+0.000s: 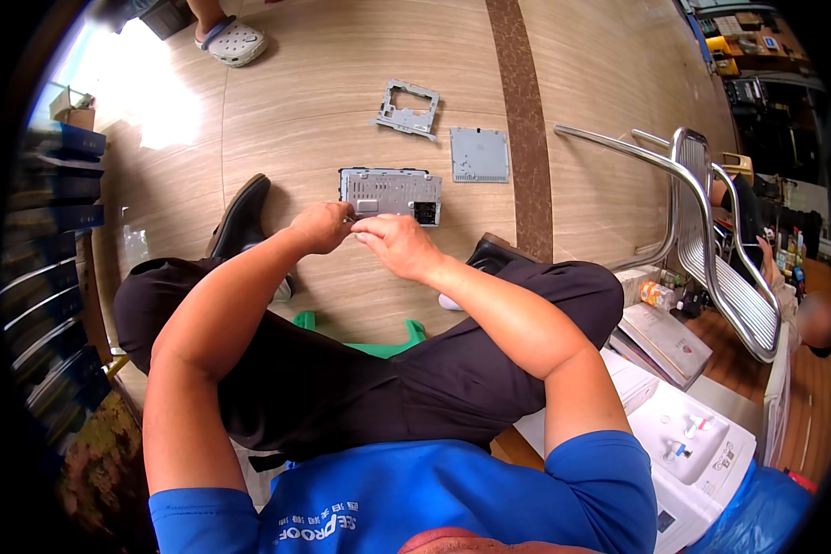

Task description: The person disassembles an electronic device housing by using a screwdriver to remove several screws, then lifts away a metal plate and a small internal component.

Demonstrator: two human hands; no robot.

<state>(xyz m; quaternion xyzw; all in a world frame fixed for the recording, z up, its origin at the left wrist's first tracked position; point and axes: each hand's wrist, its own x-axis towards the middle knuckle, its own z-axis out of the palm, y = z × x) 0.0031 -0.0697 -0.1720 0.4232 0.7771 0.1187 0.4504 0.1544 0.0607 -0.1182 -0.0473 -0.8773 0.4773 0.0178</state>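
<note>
A silver metal electronic unit (387, 191) with a black connector block at its right lies on the floor. At its lower-left corner, my left hand (323, 228) and my right hand (397, 242) meet with fingers bent and closed. A small thin piece shows between my fingertips, too small and hidden to name. A cut-out grey metal bracket (422, 119) lies beyond the unit, and a flat grey plate (479, 156) lies to its upper right.
Stacked blue boxes (55, 217) line the left. A person's clog-shod foot (232, 41) is at upper left. A steel chair (722, 258) stands at right, with another person (772, 267) behind it. A green stool (381, 349) is beneath me; a white dispenser (676, 471) is at lower right.
</note>
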